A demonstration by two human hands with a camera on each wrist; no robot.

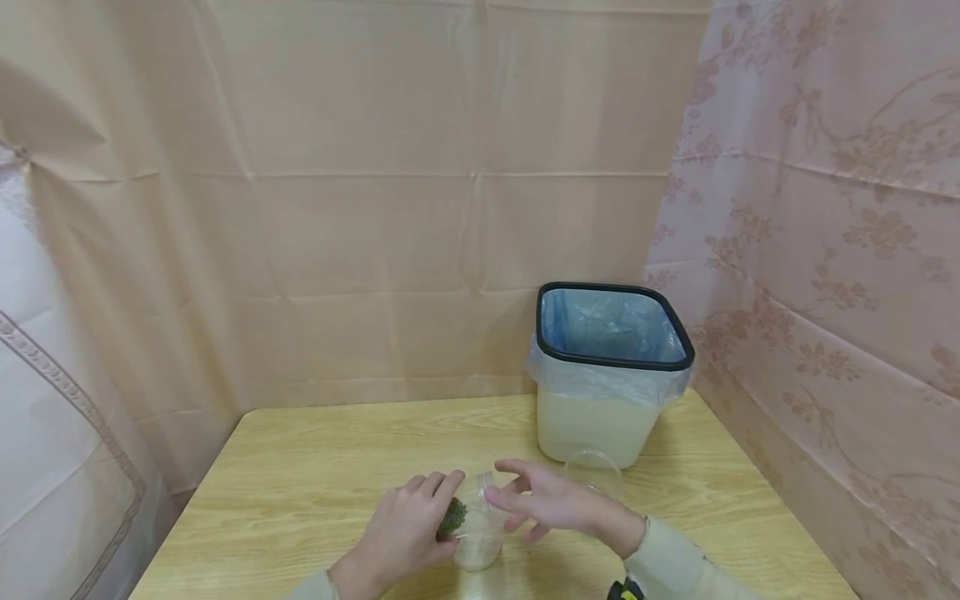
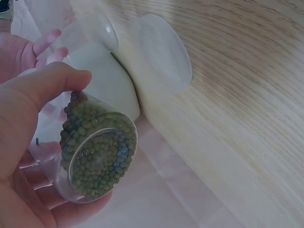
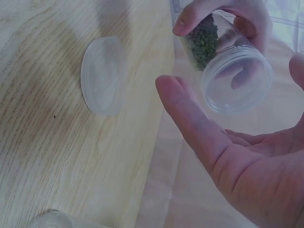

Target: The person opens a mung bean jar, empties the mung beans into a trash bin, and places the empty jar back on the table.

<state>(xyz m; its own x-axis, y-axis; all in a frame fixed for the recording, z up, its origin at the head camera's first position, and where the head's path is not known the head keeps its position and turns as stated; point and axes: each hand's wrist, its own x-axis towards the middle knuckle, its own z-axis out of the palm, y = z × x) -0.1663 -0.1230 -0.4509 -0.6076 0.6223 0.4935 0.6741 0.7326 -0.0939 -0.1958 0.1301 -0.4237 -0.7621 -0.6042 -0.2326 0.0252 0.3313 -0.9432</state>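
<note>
My left hand (image 1: 408, 521) grips a clear jar (image 2: 97, 147) of small green beans, thumb on one side and fingers round the other. The jar is tipped on its side, with the beans (image 3: 204, 42) heaped toward its base and its open mouth turned toward my right hand (image 1: 551, 500). That hand is beside the jar's mouth with fingers spread and holds nothing. Below the jar, a translucent round lid (image 3: 102, 76) lies on the table. A second clear container (image 1: 594, 471) stands behind my right wrist, partly hidden by it.
A pale bin (image 1: 596, 417) with a black rim and a plastic liner stands at the back right of the wooden table (image 1: 322, 467). A beige curtain (image 1: 360, 208) hangs behind the table, and a flowered curtain (image 1: 840, 275) along the right.
</note>
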